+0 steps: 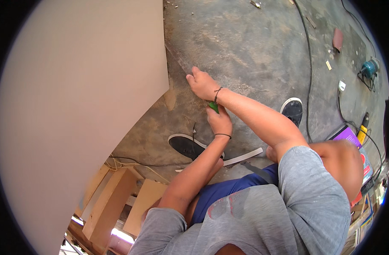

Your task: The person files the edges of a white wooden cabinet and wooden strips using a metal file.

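My left hand is closed around the green handle of a long flat tool. Just beyond it, my right hand is closed over the tool, its thumb and a finger toward the far end. The tool's narrow greyish blade reaches up and left to the edge of a large pale board. Whether it is a file or a saw I cannot tell. The board fills the left side, its near corner close to my right hand. The part of the tool under my hands is hidden.
My dark shoes stand on the concrete floor. A curved white strip lies between them. Black cable crosses the right, near a teal power tool and a yellow-black tool. Wooden pieces sit lower left.
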`<action>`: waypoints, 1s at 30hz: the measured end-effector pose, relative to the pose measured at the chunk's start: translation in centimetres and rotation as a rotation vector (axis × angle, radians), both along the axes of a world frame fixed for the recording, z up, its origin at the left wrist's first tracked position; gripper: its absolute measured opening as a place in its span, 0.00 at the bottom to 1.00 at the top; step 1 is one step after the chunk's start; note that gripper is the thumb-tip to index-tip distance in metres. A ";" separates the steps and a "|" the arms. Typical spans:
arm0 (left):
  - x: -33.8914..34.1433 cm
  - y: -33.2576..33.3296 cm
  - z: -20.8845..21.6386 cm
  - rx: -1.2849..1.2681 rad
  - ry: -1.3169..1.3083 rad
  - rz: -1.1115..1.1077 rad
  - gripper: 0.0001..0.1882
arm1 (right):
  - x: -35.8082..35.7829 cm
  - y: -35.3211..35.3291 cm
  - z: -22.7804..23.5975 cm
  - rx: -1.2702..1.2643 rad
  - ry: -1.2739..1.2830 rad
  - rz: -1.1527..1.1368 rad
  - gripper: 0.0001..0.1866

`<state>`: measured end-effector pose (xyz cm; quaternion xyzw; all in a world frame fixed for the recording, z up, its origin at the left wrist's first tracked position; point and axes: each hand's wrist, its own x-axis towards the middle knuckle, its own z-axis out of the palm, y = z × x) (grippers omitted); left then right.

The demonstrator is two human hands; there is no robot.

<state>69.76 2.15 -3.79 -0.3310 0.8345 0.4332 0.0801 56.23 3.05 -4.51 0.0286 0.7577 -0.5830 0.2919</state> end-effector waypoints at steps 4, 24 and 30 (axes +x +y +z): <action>0.0 -2.0 1.8 -0.078 0.013 -0.078 0.20 | 0.8 -1.4 -0.4 0.003 -0.023 -0.062 0.15; -1.2 -1.6 3.5 0.274 -0.101 0.059 0.15 | 1.7 -1.1 -0.8 -0.056 -0.017 -0.147 0.18; 0.0 -1.5 0.2 0.254 -0.151 0.197 0.15 | 1.1 -1.1 0.0 0.009 0.001 -0.025 0.18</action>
